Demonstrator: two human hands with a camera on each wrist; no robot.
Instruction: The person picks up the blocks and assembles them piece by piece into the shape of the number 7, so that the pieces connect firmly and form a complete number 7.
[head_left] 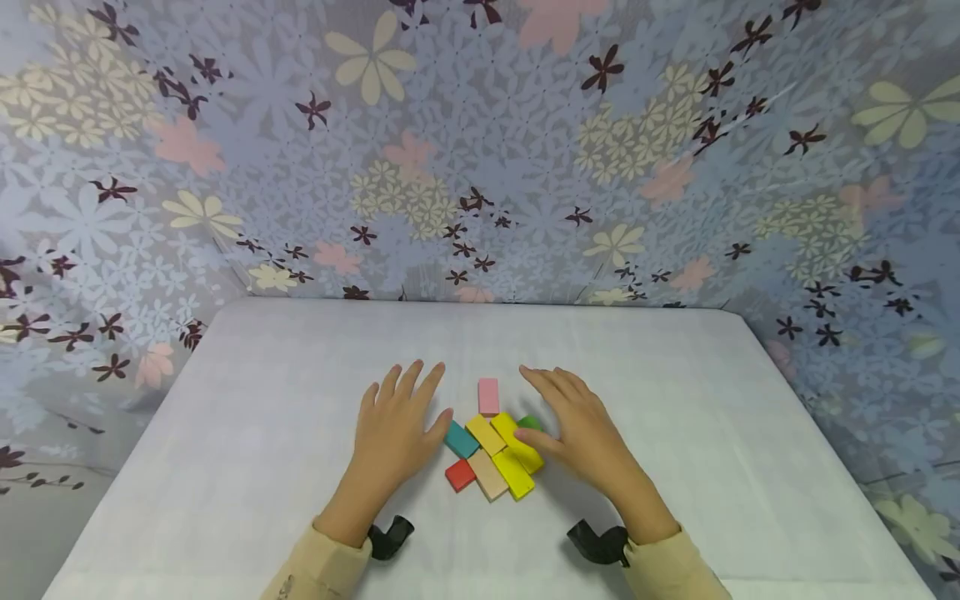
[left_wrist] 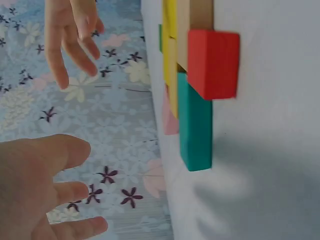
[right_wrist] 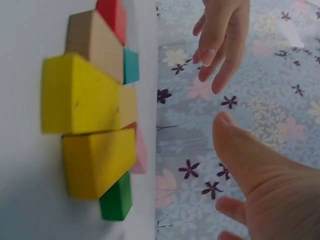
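Observation:
A cluster of toy blocks lies between my two hands in the head view. It has a teal block (head_left: 461,440), a red block (head_left: 460,476), a bare wooden block (head_left: 488,476), a pale yellow block (head_left: 486,433), two bright yellow blocks and a green block (right_wrist: 117,197). Just beyond stands a pink block (head_left: 488,396), apart from the others. My left hand (head_left: 396,429) hovers at the left with fingers spread, its thumb close to the teal block. On the right, my right hand (head_left: 583,427) is held with loose fingers, its thumb overlapping a bright yellow block (head_left: 529,459). Neither hand holds anything.
The blocks lie on a table covered with a white cloth (head_left: 300,358). A flowered curtain (head_left: 487,150) hangs behind and along both sides. Black curved wrist pieces (head_left: 392,538) sit by the beige sleeves (head_left: 318,567).

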